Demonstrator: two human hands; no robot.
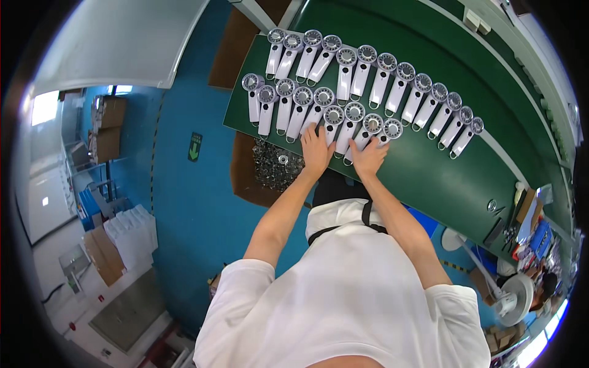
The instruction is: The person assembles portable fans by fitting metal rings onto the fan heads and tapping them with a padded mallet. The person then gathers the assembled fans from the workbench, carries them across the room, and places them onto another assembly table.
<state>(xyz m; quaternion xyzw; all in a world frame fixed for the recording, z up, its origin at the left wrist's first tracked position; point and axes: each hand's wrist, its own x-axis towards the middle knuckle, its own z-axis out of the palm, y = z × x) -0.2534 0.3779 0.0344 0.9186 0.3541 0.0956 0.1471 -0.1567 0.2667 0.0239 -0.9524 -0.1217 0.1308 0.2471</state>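
Two rows of white handheld fans point(367, 54), with round ringed heads and small loops at their handle ends, lie on the green table point(429, 190). At the near row's right part, my left hand point(316, 150) is closed about the handle of one fan point(333, 115), fingers on its left side and thumb on its right. My right hand point(368, 158) is closed over the handles of the last two fans, the rightmost point(392, 129) and its neighbour point(372, 123). Its thumb is on the left and its fingers on the right. My palms partly hide these handles.
Below the table's left edge stands a cardboard box point(245, 178) full of small shiny parts. A round metal piece point(491, 205) and tools lie at the table's right end. A white pedestal fan point(515, 299) and a person are at the far right.
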